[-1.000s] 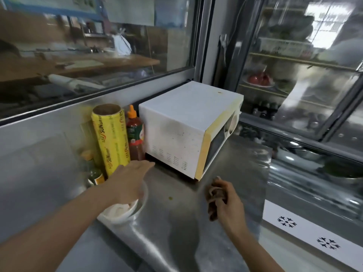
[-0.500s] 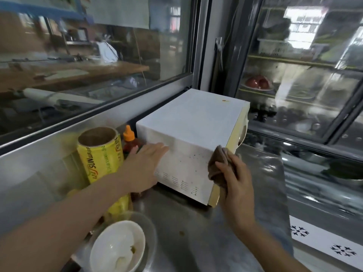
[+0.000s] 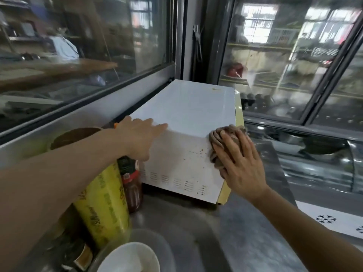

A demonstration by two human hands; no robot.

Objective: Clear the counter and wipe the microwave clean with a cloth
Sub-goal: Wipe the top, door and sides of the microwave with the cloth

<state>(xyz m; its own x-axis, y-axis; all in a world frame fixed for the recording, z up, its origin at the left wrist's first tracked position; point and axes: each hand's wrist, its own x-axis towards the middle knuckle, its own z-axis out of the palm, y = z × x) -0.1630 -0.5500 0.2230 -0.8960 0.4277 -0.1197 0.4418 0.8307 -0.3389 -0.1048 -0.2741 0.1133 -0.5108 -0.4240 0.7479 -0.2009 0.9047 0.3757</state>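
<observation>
A white microwave [image 3: 188,114] with a yellow front trim stands on the steel counter [image 3: 196,232], its speckled side panel facing me. My left hand [image 3: 140,136] lies flat on the near top edge of the microwave, fingers straight. My right hand [image 3: 238,160] presses a crumpled brown cloth [image 3: 215,138] against the upper right corner of the side panel, fingers spread over it. Dark specks dot the panel just left of the cloth.
A yellow cling-film roll [image 3: 104,203] and a red sauce bottle [image 3: 131,183] stand left of the microwave under my left arm. A white bowl [image 3: 127,258] sits at the near edge. A glass-door fridge [image 3: 294,65] rises behind the counter.
My left hand left the bowl and moved up onto the microwave's top edge. My right hand brought the cloth up and now presses it flat against the side panel.
</observation>
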